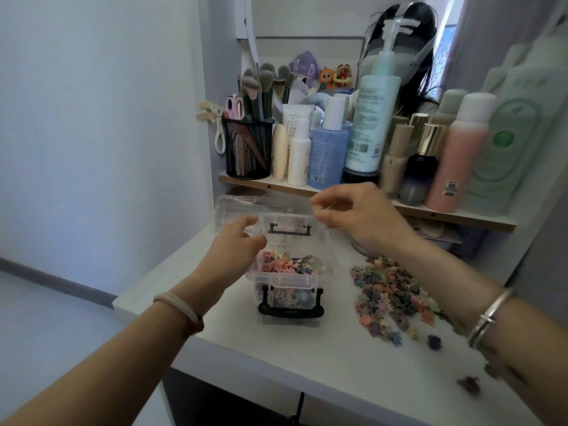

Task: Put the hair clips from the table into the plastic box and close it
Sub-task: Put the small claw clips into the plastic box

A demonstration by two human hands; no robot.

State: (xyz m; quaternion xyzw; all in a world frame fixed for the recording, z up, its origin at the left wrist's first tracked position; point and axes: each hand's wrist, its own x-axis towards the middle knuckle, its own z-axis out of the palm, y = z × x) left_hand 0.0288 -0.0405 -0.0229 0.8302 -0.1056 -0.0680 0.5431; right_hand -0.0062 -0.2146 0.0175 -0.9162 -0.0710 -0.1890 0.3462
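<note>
Clips [287, 265] fill plastic box [289, 290], lid [292, 229] raised by hands.

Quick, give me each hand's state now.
Left hand: closed on the lid.
Right hand: fingers pinched at the lid's edge; grip uncertain.

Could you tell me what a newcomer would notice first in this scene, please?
Both hands, the left hand and right hand, hold the raised lid of a small clear plastic box half full of tiny colourful hair clips. To its right, a loose pile of clips lies on the white table, below a shelf crowded with cosmetic bottles.
</note>
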